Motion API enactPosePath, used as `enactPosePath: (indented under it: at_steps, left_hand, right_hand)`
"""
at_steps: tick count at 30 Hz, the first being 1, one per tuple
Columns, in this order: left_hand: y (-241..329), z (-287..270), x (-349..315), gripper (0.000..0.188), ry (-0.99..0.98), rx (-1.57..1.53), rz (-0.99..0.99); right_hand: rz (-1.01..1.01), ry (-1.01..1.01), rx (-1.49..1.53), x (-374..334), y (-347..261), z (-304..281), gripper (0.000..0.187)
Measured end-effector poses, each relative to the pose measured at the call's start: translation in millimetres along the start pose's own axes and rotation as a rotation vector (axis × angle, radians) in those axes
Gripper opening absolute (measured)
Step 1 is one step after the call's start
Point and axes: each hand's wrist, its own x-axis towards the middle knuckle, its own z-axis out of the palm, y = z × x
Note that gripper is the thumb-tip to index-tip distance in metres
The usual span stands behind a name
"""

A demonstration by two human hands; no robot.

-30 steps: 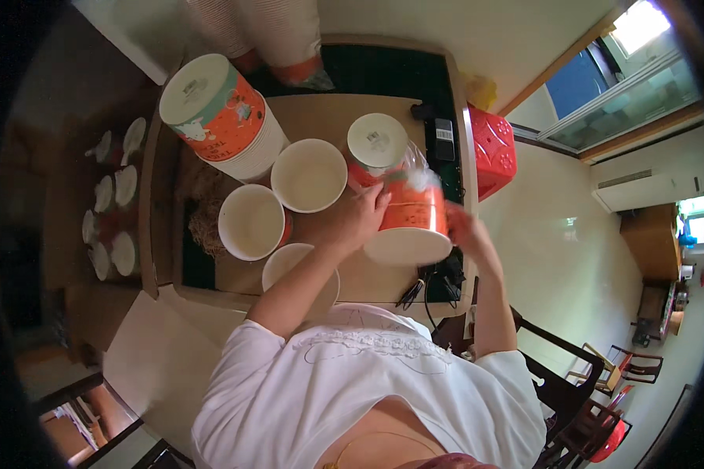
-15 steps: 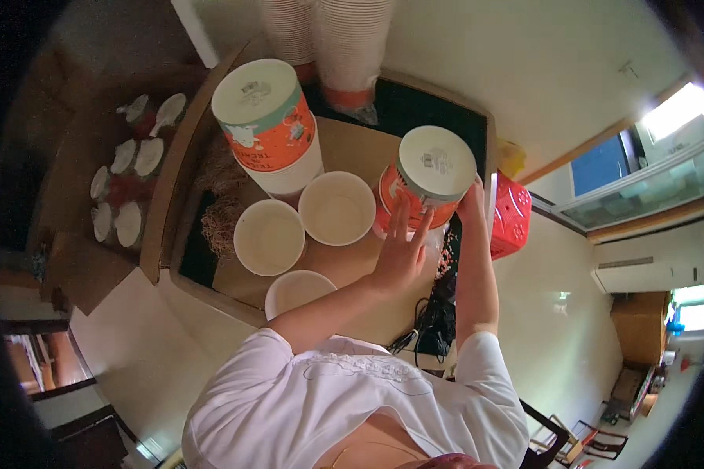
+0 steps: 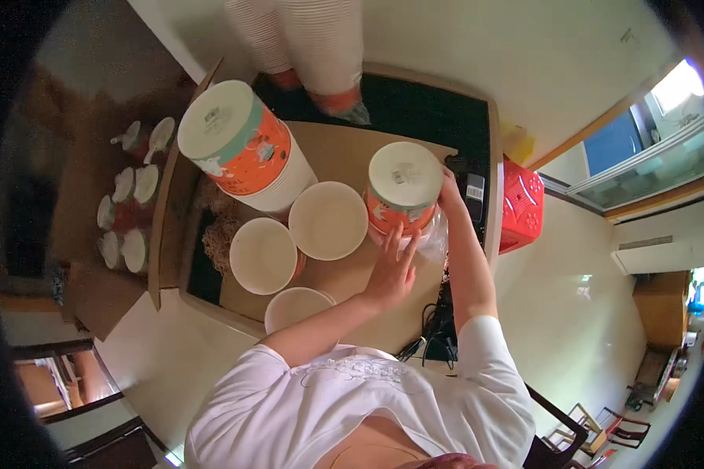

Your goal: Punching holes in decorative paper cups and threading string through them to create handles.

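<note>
An orange paper tub (image 3: 405, 176) with a teal band stands upside down at the right of the table, its pale base facing up. My right hand (image 3: 450, 193) curves around its right side, fingers partly hidden behind it. Stretched and spread, the fingers of my left hand (image 3: 391, 277) rest against its near lower side. Clear plastic (image 3: 434, 242) shows beside its lower edge. To the left, three upright tubs with pale insides stand together: a middle one (image 3: 328, 221), a left one (image 3: 264, 255) and a near one (image 3: 293, 307) partly behind my left forearm.
A tall upside-down tub stack (image 3: 246, 160) stands at the left, by shredded brown filler (image 3: 220, 234). Wrapped cup stacks (image 3: 321, 55) stand at the back. Black cables (image 3: 438, 328) lie near right. A cardboard box (image 3: 168, 219) and lidded containers (image 3: 133, 191) are left; a red stool (image 3: 522, 207) is right.
The upside-down tub at the right looks lower and smaller, and my hands have moved with it. My left fingers now touch nearer its lower edge. The whole view has shifted slightly.
</note>
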Motion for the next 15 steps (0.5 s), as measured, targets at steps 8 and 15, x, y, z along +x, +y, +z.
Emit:
enactPosePath:
  at_steps: [8, 15]
  left_hand:
    - [70.6, -67.3, -10.0, 0.028, -0.196, -0.361, 0.544]
    - [220.0, -100.1, -9.2, 0.016, 0.018, -0.761, 1.018]
  right_hand:
    - [-0.218, 0.223, -0.332, -22.2, -6.1, -47.0, 0.031]
    - [-0.597, 0.414, -0.596, -82.8, -96.9, 45.9, 0.037]
